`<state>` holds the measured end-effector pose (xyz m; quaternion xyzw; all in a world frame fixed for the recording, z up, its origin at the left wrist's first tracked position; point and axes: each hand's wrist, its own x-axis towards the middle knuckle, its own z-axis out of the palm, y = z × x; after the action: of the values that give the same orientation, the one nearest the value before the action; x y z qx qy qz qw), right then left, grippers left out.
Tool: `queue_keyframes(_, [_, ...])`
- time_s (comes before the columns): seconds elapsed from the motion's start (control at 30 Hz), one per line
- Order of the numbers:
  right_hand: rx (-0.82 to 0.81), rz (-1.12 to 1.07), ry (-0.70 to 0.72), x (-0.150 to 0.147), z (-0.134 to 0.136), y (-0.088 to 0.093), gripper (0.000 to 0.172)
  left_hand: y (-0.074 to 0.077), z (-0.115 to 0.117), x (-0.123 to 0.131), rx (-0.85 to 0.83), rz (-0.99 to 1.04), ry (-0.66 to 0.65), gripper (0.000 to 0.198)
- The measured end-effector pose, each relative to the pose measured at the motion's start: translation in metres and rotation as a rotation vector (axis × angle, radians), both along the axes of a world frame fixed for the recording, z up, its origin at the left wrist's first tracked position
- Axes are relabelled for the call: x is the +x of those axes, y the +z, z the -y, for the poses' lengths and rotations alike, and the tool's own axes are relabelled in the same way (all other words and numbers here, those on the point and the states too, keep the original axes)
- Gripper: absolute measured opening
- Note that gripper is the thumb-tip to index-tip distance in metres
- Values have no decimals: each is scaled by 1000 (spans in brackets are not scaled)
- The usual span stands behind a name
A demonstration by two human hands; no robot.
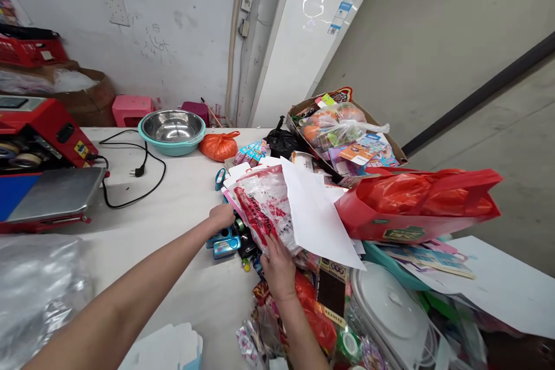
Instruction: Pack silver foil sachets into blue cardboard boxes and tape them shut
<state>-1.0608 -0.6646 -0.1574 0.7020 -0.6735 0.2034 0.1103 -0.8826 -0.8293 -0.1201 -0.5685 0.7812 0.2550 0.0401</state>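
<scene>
My left hand point(222, 217) is closed at the left edge of a pile of flat cards and papers. What its fingers grip is hidden. My right hand point(278, 266) has its fingers on the lower edge of a clear plastic bag point(271, 202) with red print, which lies over the pile. A large white sheet point(318, 217) rests on the bag's right side. Below and between my hands lie small blue tins point(226, 247) and dark items I cannot make out. A teal oval object point(220, 179) is just beyond my left hand.
A steel basin point(173, 127), an orange-red bag point(219, 146) and a filled cardboard box point(399, 153) stand at the back. Right are a red gift bag point(416, 208) and a white-lidded container point(390, 300). A red machine point(56, 133) with a black cable point(162, 176) is left.
</scene>
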Motion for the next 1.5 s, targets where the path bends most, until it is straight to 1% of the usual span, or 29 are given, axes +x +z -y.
queue_keyframes(0.07, [29, 59, 10, -3, 1, 8, 48, -1, 4, 2, 12, -9, -27, 30])
queue_keyframes(0.17, [104, 123, -20, -5, 2, 22, 41, 1, 0, 17, -3, -34, -68, 31])
queue_keyframes(0.23, [134, 136, -23, -7, 3, 30, 35, 1, -7, 26, -20, -26, -59, 30])
queue_keyframes(0.3, [147, 146, -14, -10, 5, 37, 29, -2, -12, 28, -16, -5, -31, 30])
queue_keyframes(0.4, [157, 156, 2, -15, 10, 45, 22, -11, -9, 19, 38, -1, -8, 32])
queue_keyframes(0.53, [167, 146, 30, -19, 14, 54, 19, -21, 11, 2, 105, -10, 7, 36])
queue_keyframes(0.63, [139, 124, 67, -22, 14, 58, 19, -24, 24, -3, 121, -7, -13, 36])
queue_keyframes(0.73, [88, 55, 79, -25, 12, 57, 19, -23, 27, -7, 106, 14, -45, 33])
queue_keyframes(0.83, [60, -19, 59, -28, 10, 53, 19, -19, 23, -7, 60, 33, -67, 31])
queue_keyframes(0.97, [25, -32, 74, -31, 6, 52, 21, -10, 12, -1, 6, 31, -57, 30])
queue_keyframes(1.07, [-9, 35, 131, -34, 5, 59, 22, 1, 8, 4, -13, 43, -15, 28])
queue_keyframes(1.17, [-48, 105, 141, -37, 6, 72, 21, 18, 10, 6, -34, 50, 17, 30])
queue_keyframes(1.23, [-70, 131, 120, -40, 7, 82, 21, 35, 14, 7, -55, 56, 36, 32])
queue_keyframes(1.33, [-67, 171, 97, -44, 8, 90, 21, 67, 20, 17, -93, 77, 73, 33])
queue_keyframes(1.4, [-30, 190, 113, -46, 7, 88, 22, 92, 23, 33, -135, 117, 119, 33])
queue_keyframes(1.43, [-11, 192, 130, -47, 6, 86, 22, 104, 25, 45, -164, 150, 150, 32])
queue_keyframes(1.5, [18, 188, 163, -48, 3, 78, 23, 121, 26, 79, -227, 229, 226, 30])
